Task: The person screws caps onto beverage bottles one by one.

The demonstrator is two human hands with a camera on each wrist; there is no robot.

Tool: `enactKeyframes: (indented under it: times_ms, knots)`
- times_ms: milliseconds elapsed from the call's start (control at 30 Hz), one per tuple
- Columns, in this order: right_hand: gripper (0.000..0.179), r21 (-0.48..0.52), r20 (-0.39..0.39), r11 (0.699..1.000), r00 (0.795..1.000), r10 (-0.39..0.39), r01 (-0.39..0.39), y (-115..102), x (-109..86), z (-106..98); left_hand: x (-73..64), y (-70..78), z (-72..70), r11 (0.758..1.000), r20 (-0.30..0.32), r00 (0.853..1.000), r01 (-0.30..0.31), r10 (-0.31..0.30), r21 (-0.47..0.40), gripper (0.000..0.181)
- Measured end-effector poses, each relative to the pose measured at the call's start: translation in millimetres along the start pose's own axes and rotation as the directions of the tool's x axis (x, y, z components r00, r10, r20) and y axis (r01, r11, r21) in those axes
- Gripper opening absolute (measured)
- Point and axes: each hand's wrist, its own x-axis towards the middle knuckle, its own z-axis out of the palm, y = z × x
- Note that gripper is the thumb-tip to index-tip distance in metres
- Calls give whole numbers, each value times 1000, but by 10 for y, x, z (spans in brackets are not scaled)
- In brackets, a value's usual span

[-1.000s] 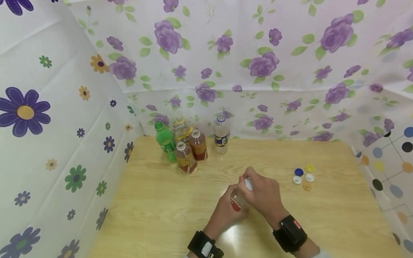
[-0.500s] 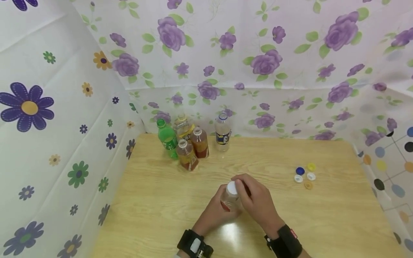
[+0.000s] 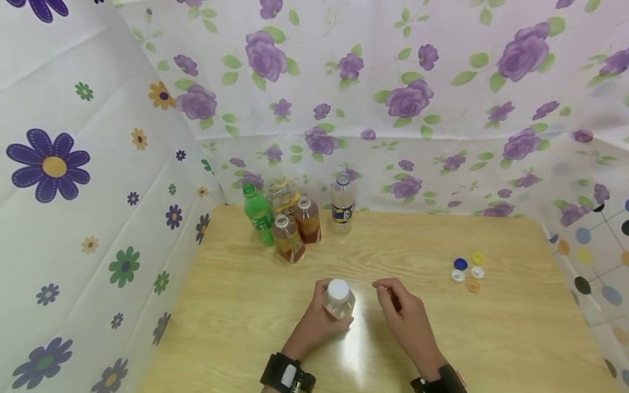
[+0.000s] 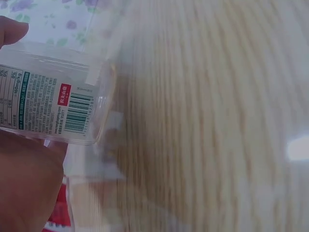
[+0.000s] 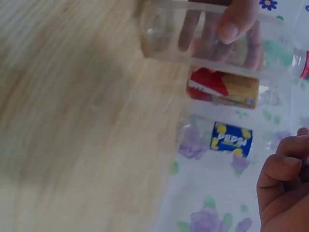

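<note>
My left hand (image 3: 316, 322) grips a clear squarish bottle (image 3: 340, 309) round its body, with a white cap (image 3: 338, 290) on top. In the left wrist view, a barcode label (image 4: 77, 108) shows through the clear plastic. The same bottle (image 5: 169, 34) appears in the right wrist view, with left fingers wrapped round it. Whether its base touches the table cannot be told. To its right, apart from it, my right hand (image 3: 408, 322) hovers with loosely curled fingers. I see nothing in it; the right wrist view also shows this hand (image 5: 285, 188) bent at the fingers.
Uncapped bottles stand near the back: a green one (image 3: 259, 213), a clear one with a yellow label (image 3: 285, 203), two with brown-red contents or labels (image 3: 288, 240), and a Pepsi bottle (image 3: 342, 210). Several loose caps, including a blue one (image 3: 460, 264), lie on the table's right.
My right hand has come off the white cap and drawn away to the right. My left hand has carried the bottle a little left, and the cap now shows whole.
</note>
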Motion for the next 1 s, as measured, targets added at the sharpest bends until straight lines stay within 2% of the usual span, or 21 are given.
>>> enactKeyframes:
  times_ms: [67,167,300,467,600,767,867,1000]
  knots:
    - [17,-7,-15,1000,1000,21,-21,84,-43,-24,-8,0,-39,1000,-18,1000,8,-8,-4,87]
    - [17,-5,-26,995,995,98,-98,184,-106,-64,-30,-18,-103,1000,-43,999,27,-28,-9,90]
    - [13,-8,-36,976,976,215,-216,277,-192,-120,-55,-57,-196,999,-43,998,48,-48,-5,92]
    - [13,-29,-39,963,963,267,-268,349,-260,-159,-71,-127,-343,998,-27,998,59,-59,-13,89]
    - [12,-35,-53,950,950,307,-309,371,-303,-158,-126,-188,-486,997,-68,995,75,-76,-11,80]
    - [13,-54,-72,929,929,363,-367,409,-375,-156,-267,-236,-672,989,-139,979,149,-150,-11,80]
    - [14,-65,-75,920,921,383,-387,444,-421,-177,-340,-245,-769,984,-160,971,177,-178,-20,87]
    - [15,-74,-64,908,911,408,-412,471,-447,-216,-415,-244,-904,975,-197,956,224,-217,13,92]
